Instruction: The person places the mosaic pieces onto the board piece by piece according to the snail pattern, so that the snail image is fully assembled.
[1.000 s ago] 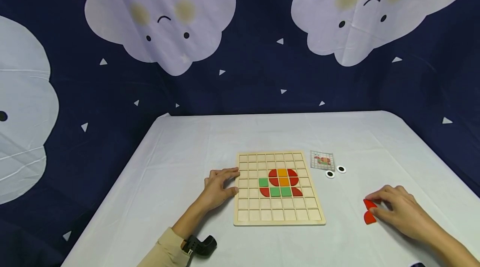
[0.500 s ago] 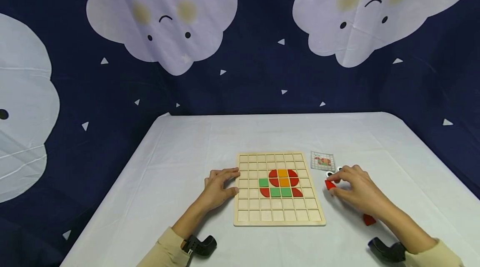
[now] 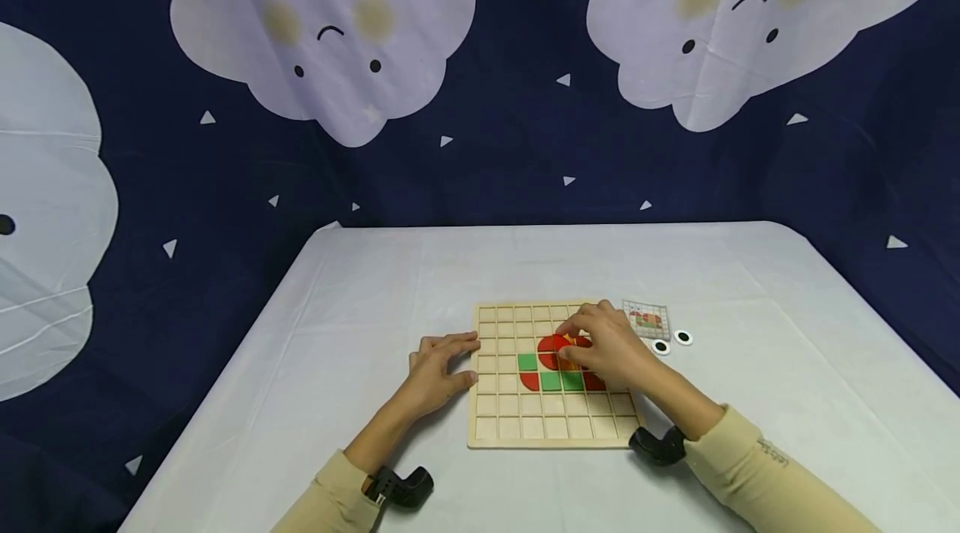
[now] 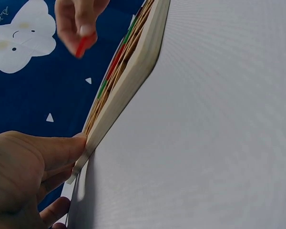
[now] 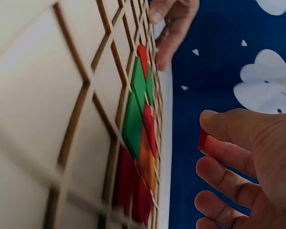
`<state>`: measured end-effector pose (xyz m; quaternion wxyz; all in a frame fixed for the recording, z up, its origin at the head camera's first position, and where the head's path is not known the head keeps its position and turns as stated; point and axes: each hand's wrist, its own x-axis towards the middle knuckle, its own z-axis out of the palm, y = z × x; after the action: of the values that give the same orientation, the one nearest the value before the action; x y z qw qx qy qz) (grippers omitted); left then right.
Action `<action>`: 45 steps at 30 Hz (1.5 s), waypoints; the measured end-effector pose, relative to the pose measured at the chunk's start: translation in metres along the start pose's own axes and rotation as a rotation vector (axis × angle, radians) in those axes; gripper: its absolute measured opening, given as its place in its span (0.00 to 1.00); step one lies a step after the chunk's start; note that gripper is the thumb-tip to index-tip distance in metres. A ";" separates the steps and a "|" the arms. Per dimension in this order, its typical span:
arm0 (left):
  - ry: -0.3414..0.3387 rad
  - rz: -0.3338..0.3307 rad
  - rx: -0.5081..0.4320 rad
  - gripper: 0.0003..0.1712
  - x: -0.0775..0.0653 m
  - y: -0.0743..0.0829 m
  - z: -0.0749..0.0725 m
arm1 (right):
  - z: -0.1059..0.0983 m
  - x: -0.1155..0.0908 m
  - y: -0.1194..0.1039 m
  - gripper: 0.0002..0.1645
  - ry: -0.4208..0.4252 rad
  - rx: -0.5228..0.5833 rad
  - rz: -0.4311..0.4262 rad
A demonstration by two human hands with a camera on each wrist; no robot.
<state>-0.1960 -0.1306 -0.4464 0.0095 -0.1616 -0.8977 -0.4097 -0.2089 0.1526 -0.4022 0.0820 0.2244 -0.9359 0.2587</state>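
Observation:
A wooden grid board (image 3: 498, 430) lies on the table. Green square tiles (image 3: 527, 361), orange tiles and red quarter-circle tiles (image 3: 529, 381) sit in its cells. My left hand (image 3: 435, 375) is at the board's left edge; in the left wrist view its thumb (image 4: 62, 150) touches the rim. Over the coloured tiles, my right hand (image 3: 611, 350) pinches a red tile (image 5: 203, 139) between thumb and index finger. In the right wrist view this tile is held apart from the board. The right hand partly covers the orange tiles and the red ones at the right.
A small pattern card (image 3: 647, 320) with a printed grid lies right of the board. Beside it are two white discs with black centres, like eyes (image 3: 682, 338). The white table (image 3: 360, 283) stands before a dark blue cloth with clouds.
My right hand has carried the red tile leftward from the table's right side to above the board. Another red tile left on the table is now hidden behind the right sleeve. My left hand stays put.

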 end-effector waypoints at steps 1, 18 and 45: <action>0.000 0.001 0.002 0.26 0.000 0.000 0.000 | 0.003 0.004 -0.002 0.13 -0.007 0.005 -0.007; -0.001 -0.014 -0.005 0.26 0.001 0.002 -0.001 | 0.034 0.042 -0.020 0.12 -0.115 -0.083 0.004; 0.010 0.006 0.019 0.26 0.002 0.002 0.001 | 0.009 0.032 -0.012 0.15 -0.097 -0.058 0.012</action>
<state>-0.1971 -0.1280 -0.4456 0.0166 -0.1623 -0.9010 -0.4019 -0.2316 0.1266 -0.3958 0.0416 0.2285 -0.9472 0.2210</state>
